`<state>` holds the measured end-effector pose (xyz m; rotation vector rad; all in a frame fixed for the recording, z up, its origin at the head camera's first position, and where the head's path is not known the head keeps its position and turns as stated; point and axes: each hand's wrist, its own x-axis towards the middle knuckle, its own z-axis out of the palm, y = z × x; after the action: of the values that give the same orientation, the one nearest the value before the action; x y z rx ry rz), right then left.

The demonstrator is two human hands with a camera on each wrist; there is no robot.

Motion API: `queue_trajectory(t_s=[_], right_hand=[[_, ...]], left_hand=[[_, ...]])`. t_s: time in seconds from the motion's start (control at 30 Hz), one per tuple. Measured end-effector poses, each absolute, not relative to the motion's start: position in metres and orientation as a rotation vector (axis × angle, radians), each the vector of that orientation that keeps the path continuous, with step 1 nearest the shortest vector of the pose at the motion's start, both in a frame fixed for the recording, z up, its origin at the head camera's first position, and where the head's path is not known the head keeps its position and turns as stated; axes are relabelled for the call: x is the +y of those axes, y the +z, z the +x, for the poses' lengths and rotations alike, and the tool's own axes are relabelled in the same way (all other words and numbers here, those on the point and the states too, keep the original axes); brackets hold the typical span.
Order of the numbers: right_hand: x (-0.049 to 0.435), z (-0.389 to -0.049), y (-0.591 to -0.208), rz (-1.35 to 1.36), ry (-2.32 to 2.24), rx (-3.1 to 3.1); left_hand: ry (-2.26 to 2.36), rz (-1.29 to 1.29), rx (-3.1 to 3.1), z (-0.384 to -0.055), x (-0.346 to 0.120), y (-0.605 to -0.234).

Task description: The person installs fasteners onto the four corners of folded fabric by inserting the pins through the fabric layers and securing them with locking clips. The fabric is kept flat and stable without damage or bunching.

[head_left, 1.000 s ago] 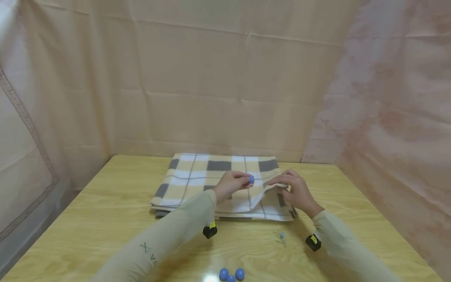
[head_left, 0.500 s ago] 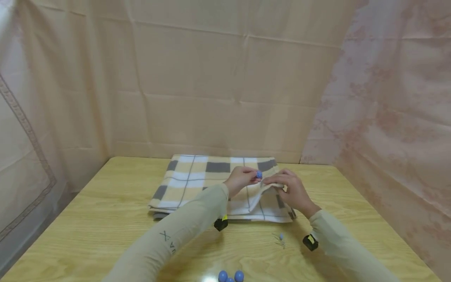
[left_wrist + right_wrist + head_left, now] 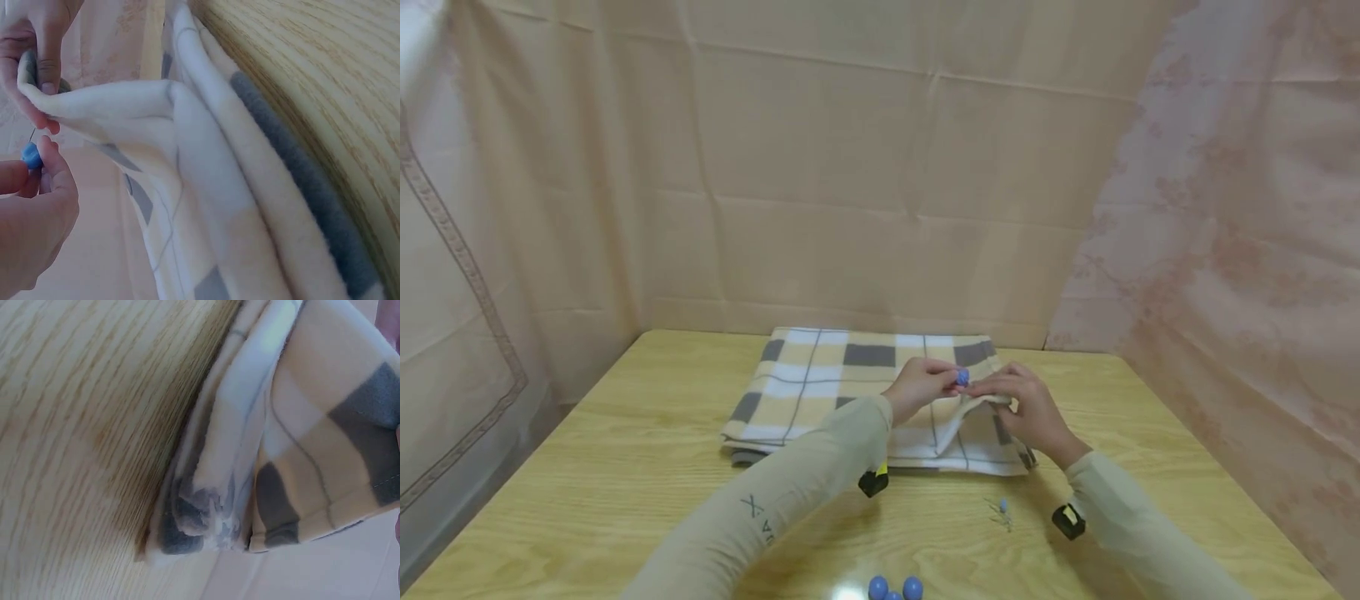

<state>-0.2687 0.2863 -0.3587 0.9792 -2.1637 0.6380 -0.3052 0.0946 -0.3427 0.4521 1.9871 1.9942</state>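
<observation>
A plaid blanket (image 3: pixel 820 379) in cream, white and grey lies folded in layers towards the back of the table. My right hand (image 3: pixel 1030 408) grips its near right corner, lifted off the layers below, thumb underneath and fingers on top. Between thumb and fingers, my left hand (image 3: pixel 921 387) pinches a blue-headed pin (image 3: pixel 31 155). In the left wrist view a thin shaft runs from the blue head towards the raised edge, by the right fingertips. Whether its tip enters the cloth, I cannot tell. The right wrist view shows the corner's underside (image 3: pixel 331 425); most of the right hand is outside that view.
Several thin pins and a small blue piece (image 3: pixel 1003 506) lie on the wooden table (image 3: pixel 587 467) in front of the blanket. Three blue balls (image 3: pixel 913 587) sit at the bottom of the head view, one partly cut off. Beige cloth (image 3: pixel 850 167) hangs behind the table.
My left hand has moved right with the blue-headed pin, from over the blanket up to the right hand's fingertips. The right hand keeps holding the corner in about the same place.
</observation>
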Motion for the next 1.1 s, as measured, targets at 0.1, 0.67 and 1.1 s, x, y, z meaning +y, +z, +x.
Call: queue_trajectory(t_s=[0.1, 0.67, 1.1], right_hand=[[0.2868, -0.2691, -0.3603, 0.988, 0.639, -2.135], [0.2908, -0.2674, -0.3593, 0.984, 0.631, -2.184], [0.2897, -0.2679, -0.3618, 0.972, 0.599, -2.193]], left_hand=[[1.991, 0.449, 1.991, -0.3035, 0.0944, -0.3427], [2.002, 0.428, 1.994, -0.3032, 0.0988, -0.3433], [2.028, 0.411, 1.974, -0.3017, 0.0984, -0.3462]])
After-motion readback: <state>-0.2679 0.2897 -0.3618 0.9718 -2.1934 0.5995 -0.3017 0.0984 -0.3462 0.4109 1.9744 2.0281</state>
